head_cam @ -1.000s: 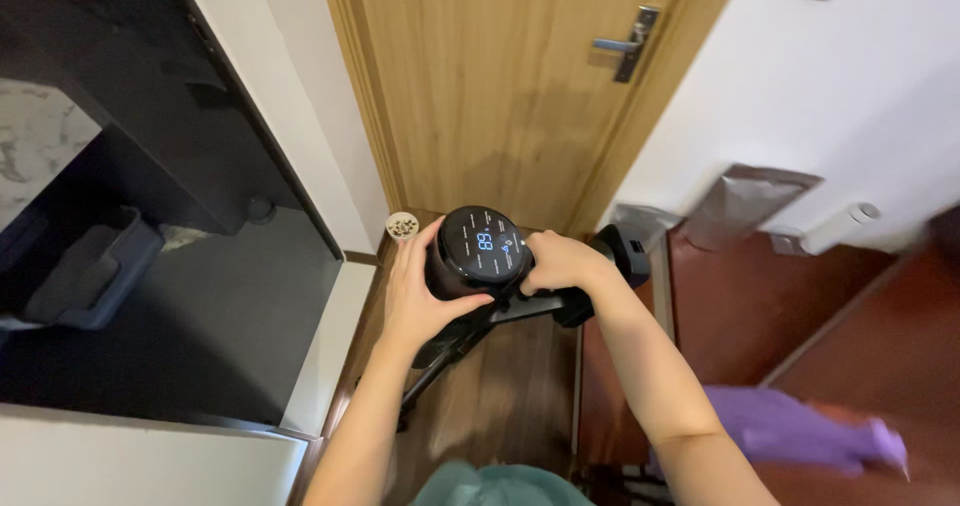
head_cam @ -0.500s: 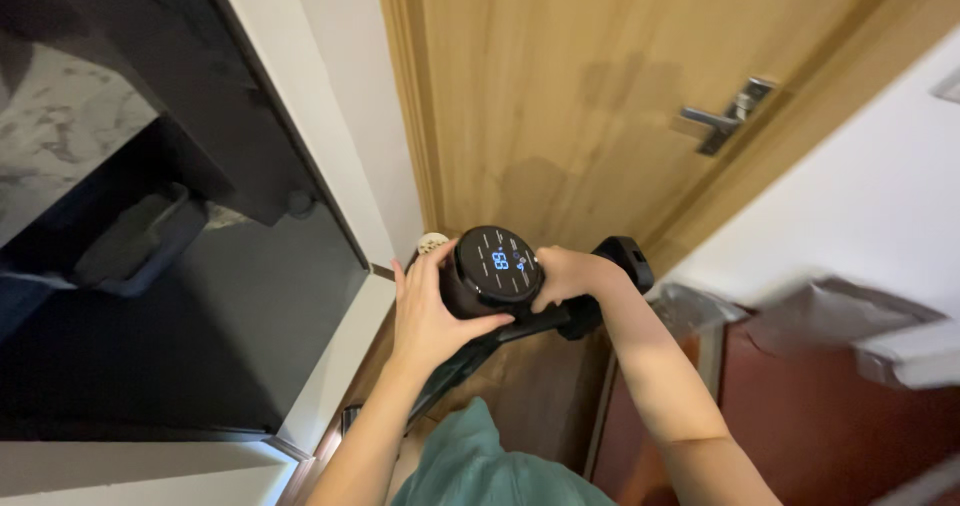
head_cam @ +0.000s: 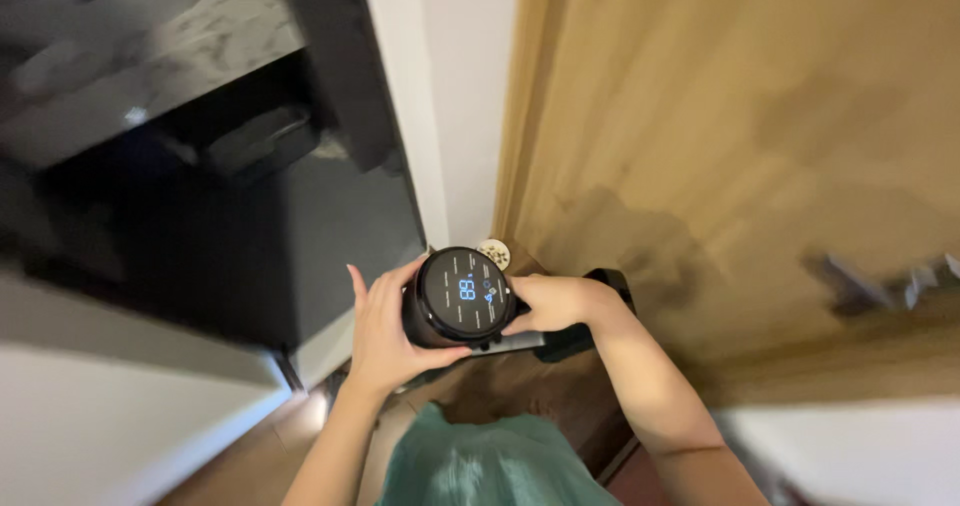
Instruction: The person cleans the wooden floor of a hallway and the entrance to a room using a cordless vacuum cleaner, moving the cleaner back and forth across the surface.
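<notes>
- Vacuum cleaner [head_cam: 462, 298]: its black cylindrical body sits between both hands, in front of the person's chest and close to the foot of the wooden door, with the round screen end turned up toward the head camera, so the blue lit readout faces the eyes.
- Left hand [head_cam: 385, 331]: the palm cups the left and lower side of the cylinder, fingers spread along its wall and thumb under the rim. It is wrapped around the body rather than pinching it, which looks like a way of bearing the weight.
- Right hand [head_cam: 552, 304]: it is closed on the right side of the body, the fingers curled round the part where the dark handle [head_cam: 600, 311] juts out. I judge that this hand steadies and steers while the left one supports.
- A grey strip of the machine runs below the screen end and down out of sight between the arms; the rest is hidden.
- Small round door stop [head_cam: 494, 253]: pale, on the floor just behind the screen rim, at the corner of the door frame.
- Wooden door [head_cam: 740, 146]: fills the right half; its metal lever [head_cam: 870, 284] is blurred.
- Dark cabinet [head_cam: 230, 196]: glossy and black, on the left, with a marbled top.
- Green garment [head_cam: 490, 466]: the person's own clothing, at the bottom edge.
</notes>
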